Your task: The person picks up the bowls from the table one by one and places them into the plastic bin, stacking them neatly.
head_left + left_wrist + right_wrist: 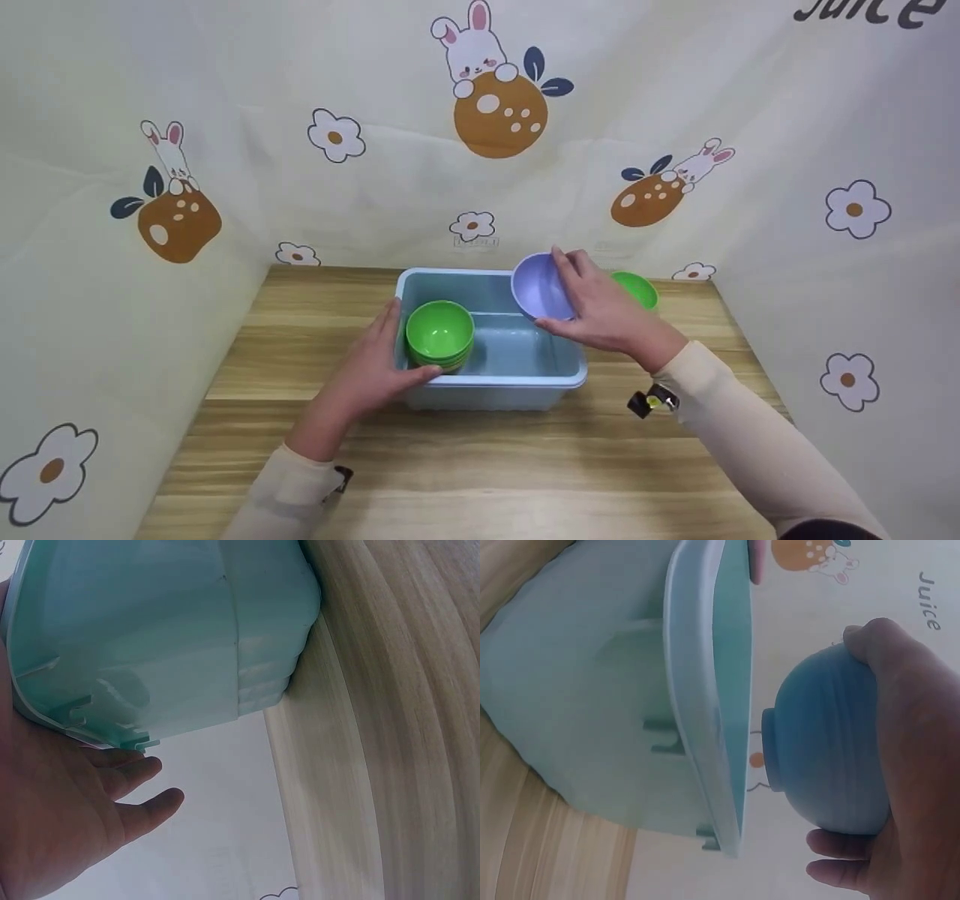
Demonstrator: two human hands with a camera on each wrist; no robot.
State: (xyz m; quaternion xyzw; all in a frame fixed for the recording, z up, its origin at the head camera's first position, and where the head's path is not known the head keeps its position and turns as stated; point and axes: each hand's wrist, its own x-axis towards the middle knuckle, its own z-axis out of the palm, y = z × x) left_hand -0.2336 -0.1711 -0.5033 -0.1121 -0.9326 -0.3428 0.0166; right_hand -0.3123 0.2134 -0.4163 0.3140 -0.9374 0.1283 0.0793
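A light blue plastic tub (517,382) stands on the table, with a stack of green bowls (441,330) inside at its left end. My left hand (373,367) rests against the tub's left front corner, its thumb over the front rim and its fingers along the outer left side. In the left wrist view, the fingers (154,814) look mostly straight beside the tub wall. Above the tub's right end, my right hand (611,311) grips a purple bowl (540,285) by its rim, tilted with the opening facing left. In the right wrist view, that bowl (821,742) hangs apart from the tub rim.
Another green bowl (636,289) is partly hidden behind the right hand, to the right of the tub. The wood-grain table (480,465) is bounded at the back and sides by cream printed cloth walls (375,202).
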